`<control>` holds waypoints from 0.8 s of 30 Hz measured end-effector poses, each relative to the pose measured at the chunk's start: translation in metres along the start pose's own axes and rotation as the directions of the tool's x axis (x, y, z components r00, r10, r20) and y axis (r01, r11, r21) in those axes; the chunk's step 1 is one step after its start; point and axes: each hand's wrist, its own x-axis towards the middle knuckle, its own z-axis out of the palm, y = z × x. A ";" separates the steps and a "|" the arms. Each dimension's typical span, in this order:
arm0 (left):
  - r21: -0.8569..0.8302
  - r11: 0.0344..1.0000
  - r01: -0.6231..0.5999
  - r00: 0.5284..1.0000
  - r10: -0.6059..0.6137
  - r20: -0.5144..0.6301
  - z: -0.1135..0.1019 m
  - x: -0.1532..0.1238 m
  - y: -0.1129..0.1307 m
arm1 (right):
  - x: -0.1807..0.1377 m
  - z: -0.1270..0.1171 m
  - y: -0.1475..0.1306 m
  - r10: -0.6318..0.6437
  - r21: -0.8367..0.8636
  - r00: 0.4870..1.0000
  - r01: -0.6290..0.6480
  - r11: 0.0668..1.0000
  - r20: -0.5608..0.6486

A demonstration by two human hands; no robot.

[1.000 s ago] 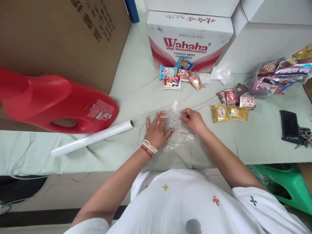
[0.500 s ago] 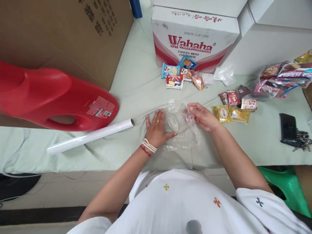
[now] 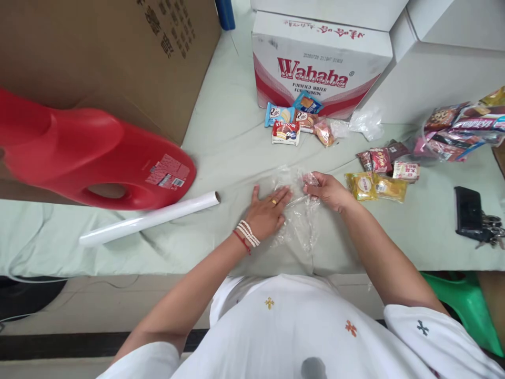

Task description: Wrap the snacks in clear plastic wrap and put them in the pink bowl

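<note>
Left: red jug (image 3: pixel 98 158) and white roll (image 3: pixel 150 218) lie across the worktop (image 3: pixel 221 152).
Far left: brown carton (image 3: pixel 110 47) walls it off.
Middle lane: bare cloth from the left hand (image 3: pixel 270 210) up to the Wahaha box (image 3: pixel 319 68).
Ahead: snack packets (image 3: pixel 295 123) cluster before the box.
Centre: clear plastic bag (image 3: pixel 302 226) under both hands.
Right: yellow packets (image 3: pixel 374 185) just beside the right hand (image 3: pixel 329 190); open cloth before the phone (image 3: pixel 469 210).

Pale green sheet (image 3: pixel 221 158) covers the surface in front of me. On it: red jug (image 3: pixel 98 158) on its side at left, white roll (image 3: pixel 150 218) just beside it, brown carton (image 3: pixel 98 47) behind, Wahaha box (image 3: pixel 315 68) at the back with snack packets (image 3: pixel 286 131) before it, yellow packets (image 3: pixel 374 185) right, phone (image 3: pixel 467 210) and keys (image 3: pixel 491 231) far right, clear bag (image 3: pixel 300 221) nearest me.
</note>
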 end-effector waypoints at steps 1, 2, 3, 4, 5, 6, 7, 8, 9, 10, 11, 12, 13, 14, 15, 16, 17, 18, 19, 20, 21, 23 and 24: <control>-0.011 0.999 0.043 0.999 -0.043 0.012 -0.003 0.001 -0.001 | 0.001 -0.002 -0.001 0.017 -0.008 1.000 -0.017 1.000 0.000; -0.020 0.997 0.070 0.997 -0.070 0.023 -0.005 0.002 -0.002 | 0.001 -0.006 -0.002 0.038 -0.008 0.999 -0.038 0.999 0.000; -0.028 0.996 0.083 0.996 -0.082 0.033 -0.007 0.002 -0.003 | 0.001 -0.010 -0.004 0.058 0.002 0.998 -0.058 0.998 0.002; -0.035 0.996 0.086 0.996 -0.084 0.043 -0.008 0.001 -0.004 | 0.000 -0.015 -0.005 0.075 0.017 0.997 -0.075 0.997 0.007; -0.043 0.995 0.085 0.995 -0.083 0.051 -0.009 0.000 -0.005 | -0.001 -0.021 -0.007 0.088 0.040 0.996 -0.088 0.995 0.018; -0.051 0.995 0.085 0.995 -0.082 0.056 -0.009 -0.001 -0.005 | -0.003 -0.026 -0.008 0.094 0.068 0.995 -0.096 0.993 0.032; -0.059 0.995 0.086 0.995 -0.083 0.057 -0.010 -0.002 -0.006 | -0.004 -0.031 -0.010 0.095 0.102 0.995 -0.099 0.990 0.044; -0.067 0.994 0.088 0.995 -0.085 0.054 -0.010 -0.003 -0.006 | -0.006 -0.034 -0.011 0.093 0.142 0.994 -0.099 0.985 0.049; -0.075 0.993 0.091 0.995 -0.087 0.047 -0.009 -0.004 -0.006 | -0.008 -0.037 -0.011 0.088 0.184 0.995 -0.096 0.978 0.050; -0.083 0.992 0.094 0.995 -0.091 0.035 -0.009 -0.004 -0.006 | -0.010 -0.039 -0.012 0.083 0.227 0.996 -0.091 0.970 0.045; -0.091 0.991 0.098 0.995 -0.097 0.021 -0.009 -0.004 -0.006 | -0.012 -0.040 -0.012 0.076 0.267 0.996 -0.083 0.960 0.038; -0.099 0.989 0.106 0.994 -0.106 0.008 -0.009 -0.004 -0.006 | -0.014 -0.041 -0.012 0.066 0.301 0.997 -0.073 0.951 0.031; -0.108 0.987 0.117 0.993 -0.118 -0.003 -0.010 -0.004 -0.006 | -0.017 -0.041 -0.012 0.055 0.326 0.998 -0.061 0.943 0.030; -0.115 0.985 0.129 0.991 -0.131 -0.008 -0.010 -0.003 -0.006 | -0.019 -0.041 -0.013 0.041 0.341 0.999 -0.049 0.939 0.031; -0.117 0.983 0.141 0.990 -0.143 -0.008 -0.010 -0.003 -0.006 | -0.020 -0.042 -0.014 0.030 0.346 0.999 -0.040 0.937 0.036; -0.114 0.982 0.151 0.988 -0.152 -0.004 -0.010 -0.004 -0.007 | -0.022 -0.044 -0.015 0.024 0.342 0.999 -0.036 0.939 0.039; -0.103 0.983 0.155 0.988 -0.155 0.002 -0.010 -0.004 -0.008 | -0.022 -0.047 -0.016 0.026 0.329 0.999 -0.035 0.944 0.034; -0.086 0.985 0.152 0.988 -0.151 0.009 -0.009 -0.006 -0.008 | -0.022 -0.052 -0.018 0.032 0.307 0.999 -0.036 0.951 0.017; -0.067 0.987 0.144 0.990 -0.143 0.015 -0.009 -0.007 -0.010 | -0.021 -0.057 -0.019 0.043 0.276 0.999 -0.037 0.961 -0.015; -0.048 0.990 0.135 0.991 -0.134 0.020 -0.009 -0.009 -0.011 | -0.019 -0.062 -0.021 0.052 0.237 0.997 -0.036 0.971 -0.061; -0.034 0.991 0.128 0.992 -0.127 0.022 -0.008 -0.011 -0.012 | -0.017 -0.067 -0.022 0.055 0.195 0.992 -0.032 0.980 -0.115; -0.019 0.992 0.126 0.992 -0.125 0.023 -0.008 -0.015 -0.014 | -0.014 -0.071 -0.022 0.040 0.129 0.974 -0.012 0.992 -0.224; -0.017 0.991 0.131 0.991 -0.130 0.022 -0.008 -0.016 -0.014 | -0.014 -0.069 -0.021 0.029 0.110 0.965 0.000 0.994 -0.262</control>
